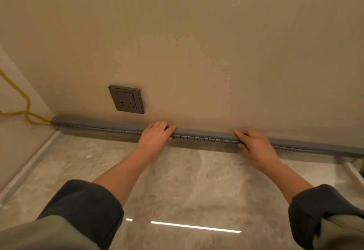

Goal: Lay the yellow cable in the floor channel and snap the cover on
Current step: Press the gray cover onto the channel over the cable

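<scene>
A long grey floor channel [204,139] with a slotted front runs along the foot of the wall. Its grey cover [204,132] lies on top along the whole visible length. The yellow cable [27,110] comes down the left wall, loops on the floor and enters the channel's left end; inside it is hidden. My left hand [155,136] holds the cover near the middle, fingers on top and thumb at the front. My right hand [255,148] holds it the same way further right.
A grey wall socket [127,100] sits just above the channel, left of my left hand. Glossy marble floor [187,180] stretches in front. A pale side wall [15,131] closes the corner at left. A raised floor edge [354,173] shows at far right.
</scene>
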Demonstrator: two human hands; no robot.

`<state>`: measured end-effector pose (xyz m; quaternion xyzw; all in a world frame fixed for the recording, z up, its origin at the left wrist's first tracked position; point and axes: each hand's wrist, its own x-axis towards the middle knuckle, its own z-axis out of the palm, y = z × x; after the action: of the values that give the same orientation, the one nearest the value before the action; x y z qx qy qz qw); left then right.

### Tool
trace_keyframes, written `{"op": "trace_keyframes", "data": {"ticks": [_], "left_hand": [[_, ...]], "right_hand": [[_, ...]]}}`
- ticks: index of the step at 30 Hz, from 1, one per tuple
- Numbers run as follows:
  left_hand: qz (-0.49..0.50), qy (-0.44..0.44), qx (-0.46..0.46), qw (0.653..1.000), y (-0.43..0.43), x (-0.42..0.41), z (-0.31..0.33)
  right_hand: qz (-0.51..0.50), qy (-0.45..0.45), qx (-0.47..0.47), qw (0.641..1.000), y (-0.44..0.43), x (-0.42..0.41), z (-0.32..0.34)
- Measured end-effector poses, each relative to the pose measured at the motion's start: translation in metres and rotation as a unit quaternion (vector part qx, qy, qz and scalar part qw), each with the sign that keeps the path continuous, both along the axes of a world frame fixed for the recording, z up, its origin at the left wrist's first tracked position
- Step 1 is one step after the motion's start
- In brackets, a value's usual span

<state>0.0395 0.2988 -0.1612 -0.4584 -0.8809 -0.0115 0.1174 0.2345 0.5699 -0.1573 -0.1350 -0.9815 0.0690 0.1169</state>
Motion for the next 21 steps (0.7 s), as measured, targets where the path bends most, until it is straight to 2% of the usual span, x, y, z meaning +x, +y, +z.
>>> {"op": "trace_keyframes", "data": {"ticks": [5, 9, 11, 13, 16, 18, 21], "left_hand": [[0.01, 0.02, 0.005, 1.0, 0.003, -0.009, -0.007], [0.035, 0.018, 0.048, 0.998, 0.004, 0.0, -0.011], [0.055, 0.026, 0.068, 0.996, 0.006, 0.001, -0.014], [0.08, 0.036, 0.079, 0.993, 0.006, 0.0, -0.016], [0.095, 0.046, 0.069, 0.992, 0.007, 0.0, -0.02], [0.103, 0.03, 0.065, 0.992, 0.009, 0.002, -0.024], [0.111, -0.029, 0.096, 0.989, 0.009, 0.002, -0.028]], "right_hand": [[0.025, 0.03, 0.007, 0.999, 0.013, -0.009, -0.009], [-0.01, 0.053, -0.038, 0.998, 0.006, -0.009, -0.017], [-0.019, 0.071, -0.008, 0.997, 0.004, -0.009, -0.02], [-0.042, 0.085, 0.062, 0.994, 0.002, -0.009, -0.022], [-0.073, 0.085, 0.134, 0.985, -0.001, -0.012, -0.021], [-0.072, 0.078, 0.107, 0.989, -0.006, -0.014, -0.022], [-0.114, 0.049, 0.014, 0.992, -0.016, -0.016, -0.024]]}}
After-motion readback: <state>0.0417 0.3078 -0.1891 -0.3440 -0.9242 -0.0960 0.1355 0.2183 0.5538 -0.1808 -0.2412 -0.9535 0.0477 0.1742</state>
